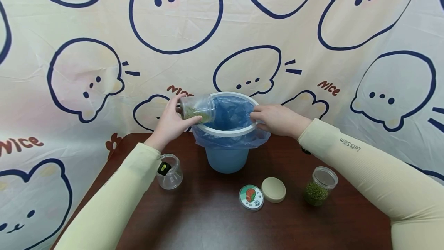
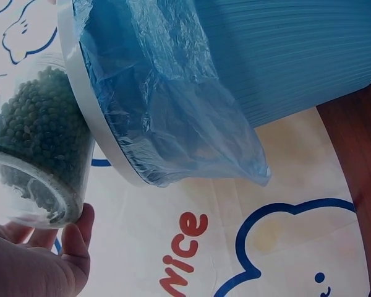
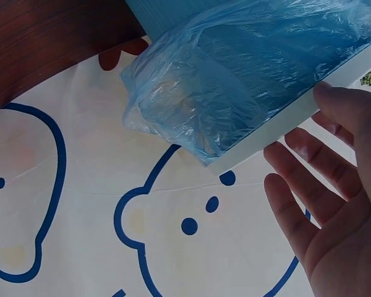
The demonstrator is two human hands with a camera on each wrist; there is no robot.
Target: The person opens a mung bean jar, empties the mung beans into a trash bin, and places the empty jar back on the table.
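My left hand [image 1: 169,122] grips a clear jar [image 1: 197,105], tipped nearly on its side with its mouth over the left rim of a blue trash bin [image 1: 227,160]. Green mung beans [image 2: 40,114] lie along the jar's lower side, as the left wrist view shows. A thin blue bag [image 1: 234,142] lines the bin and hangs over its white rim [image 1: 229,133]. On the opposite side my right hand [image 1: 277,119] pinches the rim, thumb at the inner edge and index finger outside; its other fingers extend loosely in the right wrist view.
An open clear jar [image 1: 171,178] stands left of the bin, partly behind the left wrist. In front lie a lid with a tomato-like picture [image 1: 251,198] and a beige lid [image 1: 273,190]. Another jar of mung beans [image 1: 320,188] stands at right on the brown table [image 1: 208,219].
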